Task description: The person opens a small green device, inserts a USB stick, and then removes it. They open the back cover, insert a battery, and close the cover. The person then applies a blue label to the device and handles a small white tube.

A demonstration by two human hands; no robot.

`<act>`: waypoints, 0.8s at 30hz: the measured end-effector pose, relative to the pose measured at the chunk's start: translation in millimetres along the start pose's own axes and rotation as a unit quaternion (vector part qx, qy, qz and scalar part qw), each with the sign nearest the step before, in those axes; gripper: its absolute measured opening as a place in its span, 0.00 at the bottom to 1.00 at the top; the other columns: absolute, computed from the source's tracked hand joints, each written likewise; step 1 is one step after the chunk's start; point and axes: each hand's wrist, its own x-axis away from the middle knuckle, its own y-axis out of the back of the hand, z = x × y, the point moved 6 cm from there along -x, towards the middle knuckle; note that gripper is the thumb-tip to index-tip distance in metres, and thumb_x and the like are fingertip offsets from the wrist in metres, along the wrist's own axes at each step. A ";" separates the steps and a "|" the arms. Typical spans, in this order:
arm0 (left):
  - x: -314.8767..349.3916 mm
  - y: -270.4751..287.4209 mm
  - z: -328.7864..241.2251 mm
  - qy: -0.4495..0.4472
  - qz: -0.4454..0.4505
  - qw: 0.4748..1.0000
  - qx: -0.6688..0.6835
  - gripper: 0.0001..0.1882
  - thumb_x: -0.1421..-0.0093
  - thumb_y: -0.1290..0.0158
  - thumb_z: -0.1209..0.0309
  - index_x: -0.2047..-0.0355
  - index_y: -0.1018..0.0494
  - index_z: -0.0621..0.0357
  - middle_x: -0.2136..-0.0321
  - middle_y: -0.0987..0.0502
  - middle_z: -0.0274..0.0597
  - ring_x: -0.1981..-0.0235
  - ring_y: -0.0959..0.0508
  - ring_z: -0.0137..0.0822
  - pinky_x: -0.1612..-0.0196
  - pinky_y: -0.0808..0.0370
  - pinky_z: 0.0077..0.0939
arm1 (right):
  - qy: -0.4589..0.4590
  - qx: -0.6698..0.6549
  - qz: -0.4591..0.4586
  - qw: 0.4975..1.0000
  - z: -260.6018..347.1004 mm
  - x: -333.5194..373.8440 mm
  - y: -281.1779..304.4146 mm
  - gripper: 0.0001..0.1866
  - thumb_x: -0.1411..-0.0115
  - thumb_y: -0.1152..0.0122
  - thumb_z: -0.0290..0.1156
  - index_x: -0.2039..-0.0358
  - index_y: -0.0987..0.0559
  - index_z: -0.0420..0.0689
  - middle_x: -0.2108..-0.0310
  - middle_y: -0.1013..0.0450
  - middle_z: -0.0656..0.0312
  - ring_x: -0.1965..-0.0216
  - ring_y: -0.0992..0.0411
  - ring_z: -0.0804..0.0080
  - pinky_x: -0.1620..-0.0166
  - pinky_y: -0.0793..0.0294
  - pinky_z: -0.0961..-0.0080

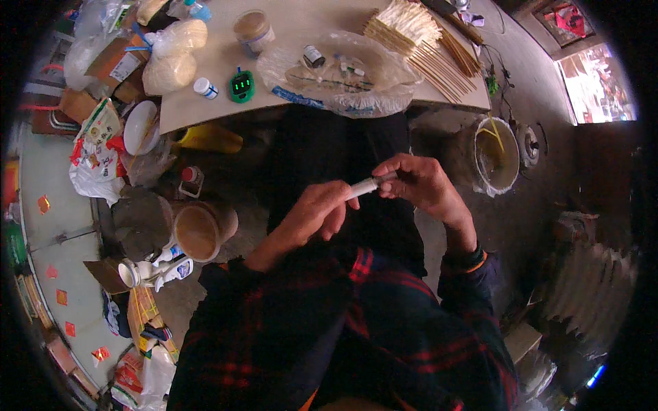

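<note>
Over my lap, both hands hold a small slim whitish tube (pixel 362 188) between them. My left hand (pixel 321 207) has its fingers closed around the tube's lower left end. At the upper right end, the thumb and fingertips of my right hand (pixel 419 185) pinch it; what exactly they grip there is too small to tell. Past my hands, an open clear plastic bag (pixel 274 65) lies at the table's near edge with small vials and a dark little bottle (pixel 313 56) in it. Left of the bag are a green device (pixel 241 86) with lit digits and a small white bottle (pixel 205 88).
The table (pixel 219 113) also bears a lidded tub (pixel 253 32), a bundle of thin wooden sticks (pixel 439 68) and tied bags (pixel 175 58). Buckets (pixel 199 229) and bottles stand on the floor at left. A white-rimmed bucket (pixel 495 175) stands right of the table.
</note>
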 end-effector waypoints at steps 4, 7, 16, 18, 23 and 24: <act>0.5 -0.9 0.2 -0.013 0.004 0.999 -0.029 0.22 0.32 0.62 0.55 0.65 0.28 0.62 0.89 0.34 0.32 0.92 0.38 0.22 0.88 0.40 0.16 | -0.086 0.009 0.017 0.996 -7.5 2.7 -0.8 0.09 0.41 0.41 0.23 0.60 0.23 0.38 0.70 0.26 0.63 0.70 0.28 0.81 0.67 0.26 0.82; 0.2 -0.6 0.8 -0.019 0.011 0.999 -0.031 0.23 0.32 0.63 0.54 0.66 0.29 0.62 0.90 0.35 0.31 0.92 0.38 0.21 0.88 0.41 0.15 | -0.085 -0.012 0.014 0.996 -10.9 3.5 -1.3 0.09 0.41 0.40 0.24 0.60 0.24 0.38 0.70 0.26 0.64 0.71 0.28 0.80 0.68 0.27 0.82; -3.2 -7.1 31.4 0.152 0.135 0.946 0.254 0.25 0.32 0.64 0.50 0.67 0.31 0.60 0.92 0.38 0.28 0.96 0.44 0.21 0.91 0.47 0.15 | 0.144 0.123 -0.004 0.982 6.4 -4.6 -6.7 0.08 0.43 0.38 0.25 0.62 0.23 0.40 0.71 0.25 0.61 0.72 0.27 0.75 0.68 0.27 0.77; -3.0 -6.7 34.9 0.155 0.141 0.948 0.241 0.25 0.32 0.64 0.49 0.67 0.32 0.60 0.92 0.39 0.27 0.96 0.44 0.20 0.91 0.47 0.15 | 0.039 0.062 0.021 0.997 -2.2 -2.9 -7.4 0.08 0.43 0.38 0.26 0.63 0.23 0.40 0.72 0.25 0.62 0.74 0.27 0.74 0.69 0.27 0.76; -5.7 -5.3 30.9 0.114 0.117 0.967 0.197 0.25 0.32 0.63 0.50 0.67 0.31 0.61 0.92 0.38 0.29 0.96 0.44 0.21 0.90 0.47 0.15 | 0.004 0.130 0.006 0.991 -2.4 -2.8 -4.8 0.11 0.41 0.39 0.33 0.63 0.23 0.40 0.76 0.25 0.58 0.78 0.28 0.69 0.72 0.28 0.74; -5.9 -5.2 29.9 0.115 0.109 0.967 0.197 0.24 0.32 0.63 0.51 0.67 0.31 0.61 0.92 0.38 0.29 0.95 0.44 0.21 0.90 0.47 0.15 | 0.023 0.170 0.000 0.985 -1.0 -3.6 -5.3 0.11 0.41 0.39 0.34 0.63 0.23 0.40 0.76 0.25 0.57 0.78 0.28 0.68 0.73 0.28 0.74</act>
